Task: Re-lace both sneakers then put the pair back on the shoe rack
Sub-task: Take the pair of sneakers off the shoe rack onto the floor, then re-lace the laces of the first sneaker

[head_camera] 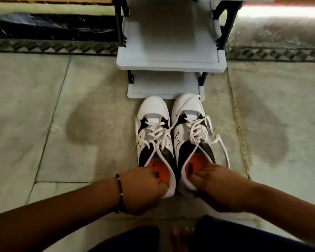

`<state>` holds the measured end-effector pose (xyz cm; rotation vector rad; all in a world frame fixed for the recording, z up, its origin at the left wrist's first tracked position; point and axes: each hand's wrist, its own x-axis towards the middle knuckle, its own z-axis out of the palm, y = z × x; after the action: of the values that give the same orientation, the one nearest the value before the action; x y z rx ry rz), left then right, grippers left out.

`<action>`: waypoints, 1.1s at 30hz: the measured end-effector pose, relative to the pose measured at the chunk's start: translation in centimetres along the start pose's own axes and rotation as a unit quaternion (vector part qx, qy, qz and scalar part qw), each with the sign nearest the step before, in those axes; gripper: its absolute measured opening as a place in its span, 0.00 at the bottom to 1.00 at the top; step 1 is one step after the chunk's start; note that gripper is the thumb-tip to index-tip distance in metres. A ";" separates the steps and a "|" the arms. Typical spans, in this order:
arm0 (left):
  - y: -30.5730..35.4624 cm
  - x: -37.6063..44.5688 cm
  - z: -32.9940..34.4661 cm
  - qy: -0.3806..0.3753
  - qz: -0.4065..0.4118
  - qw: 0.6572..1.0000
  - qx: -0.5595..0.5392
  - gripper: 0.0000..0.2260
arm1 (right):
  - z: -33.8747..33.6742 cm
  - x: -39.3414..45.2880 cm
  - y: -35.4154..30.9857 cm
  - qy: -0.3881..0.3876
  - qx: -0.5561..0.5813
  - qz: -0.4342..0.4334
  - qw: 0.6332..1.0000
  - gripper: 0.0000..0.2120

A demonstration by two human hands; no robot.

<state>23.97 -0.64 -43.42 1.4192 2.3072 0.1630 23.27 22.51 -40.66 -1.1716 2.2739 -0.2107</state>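
Note:
Two white, black and grey sneakers with orange insoles stand side by side on the floor, toes pointing at the shoe rack [171, 65]. Both are laced with white laces whose loose ends trail off the sides. My left hand [145, 188] grips the heel collar of the left sneaker [153, 128], fingers inside the opening. My right hand [213, 182] holds the heel of the right sneaker [189, 128] the same way. The toes touch or nearly touch the front edge of the rack's lowest shelf [164, 88].
The grey plastic rack has black side posts and stacked shelves that hold nothing. Stone floor tiles with dark stains spread left and right. A patterned tile border runs along the wall behind. My knees in dark trousers fill the bottom edge.

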 end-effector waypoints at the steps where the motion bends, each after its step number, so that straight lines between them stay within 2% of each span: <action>1: 0.1 -0.2 -0.3 0.002 0.003 1.000 0.004 0.11 | -0.2 -0.1 -0.1 0.005 -0.002 0.013 1.000 0.09; 5: 0.8 -0.6 0.1 0.037 -0.008 0.999 0.033 0.14 | -1.3 -0.4 -0.1 -0.016 -0.015 0.067 0.998 0.10; 8: 1.1 0.3 0.4 0.078 -0.029 0.996 0.041 0.16 | -2.6 -0.4 0.0 -0.090 0.001 0.123 0.988 0.11; 11: 0.5 0.6 -0.4 0.111 -0.051 0.992 0.030 0.17 | -4.2 -0.1 0.0 -0.197 0.005 0.160 0.967 0.12; 13: 0.6 0.2 -1.8 0.133 -0.070 0.988 0.025 0.18 | -5.9 0.3 -0.3 -0.229 -0.004 0.163 0.960 0.12; 14: 0.6 -0.1 -2.4 0.153 -0.087 0.984 -0.005 0.18 | -6.8 0.6 -0.4 -0.213 -0.016 0.160 0.964 0.15; 15: 0.8 -0.3 -3.1 0.186 -0.130 0.972 -0.061 0.18 | -7.7 1.0 -0.4 -0.164 -0.016 0.159 0.973 0.17; 16: 0.9 -0.5 -3.5 0.239 -0.184 0.945 -0.126 0.16 | -8.5 1.6 -0.2 -0.095 0.004 0.163 0.982 0.18; 18: 0.4 -0.7 -3.2 0.347 -0.310 0.856 -0.225 0.12 | -9.3 3.1 0.1 0.058 0.077 0.165 0.982 0.17; 19: -0.1 -0.6 -2.8 0.375 -0.367 0.806 -0.274 0.10 | -9.1 3.9 0.1 0.108 0.112 0.174 0.972 0.17; 21: -1.2 0.0 -2.1 0.373 -0.435 0.727 -0.378 0.10 | -7.6 5.5 0.2 0.142 0.184 0.218 0.948 0.18; 23: -2.0 0.8 -1.9 0.365 -0.451 0.673 -0.459 0.10 | -5.7 6.5 0.2 0.151 0.243 0.249 0.925 0.15; 25: -2.2 1.6 -1.9 0.382 -0.444 0.621 -0.521 0.08 | -4.4 7.0 0.1 0.197 0.301 0.262 0.895 0.11; 26: -2.2 2.0 -2.0 0.396 -0.437 0.606 -0.534 0.06 | -4.1 7.1 -0.1 0.229 0.334 0.262 0.876 0.08; 28: -2.0 2.2 -2.1 0.424 -0.420 0.602 -0.531 0.05 | -3.6 7.6 -0.2 0.273 0.379 0.246 0.850 0.05; 31: -1.8 2.0 -2.1 0.435 -0.377 0.623 -0.529 0.04 | -2.7 8.4 0.0 0.313 0.390 0.217 0.839 0.02; 33: -1.8 1.7 -2.1 0.446 -0.349 0.652 -0.504 0.05 | -2.0 8.8 0.3 0.326 0.378 0.198 0.843 0.02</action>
<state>20.93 0.27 -42.61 -0.2760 2.3966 1.8660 17.87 15.51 -42.76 -0.1957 2.4981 -1.3680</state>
